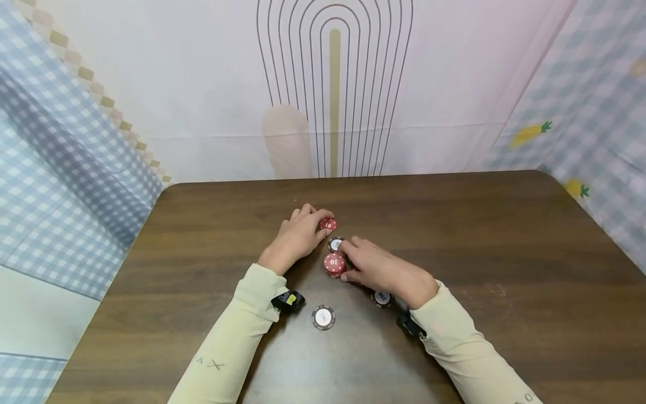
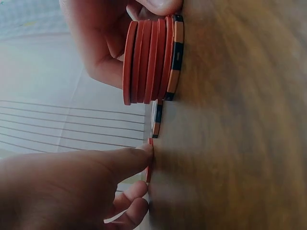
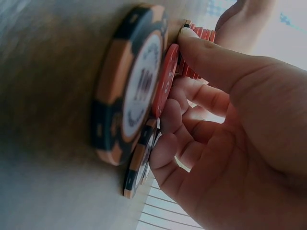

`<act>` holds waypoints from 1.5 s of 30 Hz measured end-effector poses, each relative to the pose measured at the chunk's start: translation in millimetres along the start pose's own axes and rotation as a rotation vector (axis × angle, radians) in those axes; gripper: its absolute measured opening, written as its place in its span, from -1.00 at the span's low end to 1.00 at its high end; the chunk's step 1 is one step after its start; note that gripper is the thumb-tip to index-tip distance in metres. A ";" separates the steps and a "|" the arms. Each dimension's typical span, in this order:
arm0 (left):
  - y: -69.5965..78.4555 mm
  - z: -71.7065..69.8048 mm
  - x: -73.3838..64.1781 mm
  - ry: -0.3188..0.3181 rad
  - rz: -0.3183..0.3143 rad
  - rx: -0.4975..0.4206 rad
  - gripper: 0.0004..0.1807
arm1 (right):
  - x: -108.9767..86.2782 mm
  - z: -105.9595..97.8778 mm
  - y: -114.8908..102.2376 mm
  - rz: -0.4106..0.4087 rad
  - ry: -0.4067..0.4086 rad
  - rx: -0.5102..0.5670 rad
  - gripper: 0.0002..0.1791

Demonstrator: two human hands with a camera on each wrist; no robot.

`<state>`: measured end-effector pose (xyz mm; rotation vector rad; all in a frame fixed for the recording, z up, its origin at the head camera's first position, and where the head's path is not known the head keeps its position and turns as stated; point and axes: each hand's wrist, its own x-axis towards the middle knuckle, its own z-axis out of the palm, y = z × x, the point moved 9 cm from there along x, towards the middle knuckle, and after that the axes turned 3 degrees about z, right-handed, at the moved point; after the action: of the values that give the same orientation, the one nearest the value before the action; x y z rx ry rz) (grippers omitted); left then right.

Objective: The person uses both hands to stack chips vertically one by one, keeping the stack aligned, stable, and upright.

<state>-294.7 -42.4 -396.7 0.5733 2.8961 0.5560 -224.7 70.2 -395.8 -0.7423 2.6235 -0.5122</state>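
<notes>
A stack of red poker chips (image 1: 334, 262) stands mid-table, with a black-and-orange chip (image 2: 175, 57) at its bottom. My right hand (image 1: 375, 266) grips this stack, its thumb against the near side and fingers round the far side. Just beyond the stack, a black chip (image 1: 335, 244) lies flat, partly covered by my right fingers. Farther back, my left hand (image 1: 300, 233) pinches a single red chip (image 1: 328, 224) at the table surface between thumb and fingers. In the left wrist view, that red chip (image 2: 149, 165) appears edge-on.
One black chip (image 1: 323, 317) lies nearer me between the forearms. Another black chip (image 1: 382, 298) is partly under my right wrist. The right wrist view also shows a loose red chip (image 3: 166, 81) beneath the hand. Patterned cloth (image 1: 202, 84) hangs behind the wooden table (image 1: 504, 252).
</notes>
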 end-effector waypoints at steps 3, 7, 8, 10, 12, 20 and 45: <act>1.1 0.8 -1.1 0.001 0.001 0.000 -0.58 | -0.6 0.6 -0.4 -0.010 0.004 0.003 -0.61; 5.5 0.0 -1.4 0.014 0.035 0.033 -0.59 | -2.2 -0.8 -1.0 -0.029 0.027 -0.002 -0.62; 6.8 -0.2 -1.2 0.017 0.046 0.043 -0.59 | -2.7 -1.3 -1.2 -0.036 0.034 -0.006 -0.62; 9.6 0.1 -0.4 0.019 0.071 0.068 -0.60 | -3.8 -2.3 -1.7 -0.049 0.047 -0.013 -0.63; 12.1 1.3 0.5 0.017 0.096 0.097 -0.61 | -5.3 -3.3 -2.2 -0.061 0.058 -0.019 -0.63; 27.4 -2.6 -2.5 0.066 0.218 0.349 -0.70 | -7.8 -3.3 -1.5 -0.068 0.066 -0.026 -0.62; 22.5 -20.6 -12.1 0.075 0.263 0.367 -0.73 | -2.7 -0.1 0.4 -0.017 0.033 -0.013 -0.63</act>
<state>-280.0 -34.6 -368.3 1.0126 3.0317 0.0672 -222.8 72.0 -395.2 -0.7676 2.6553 -0.5177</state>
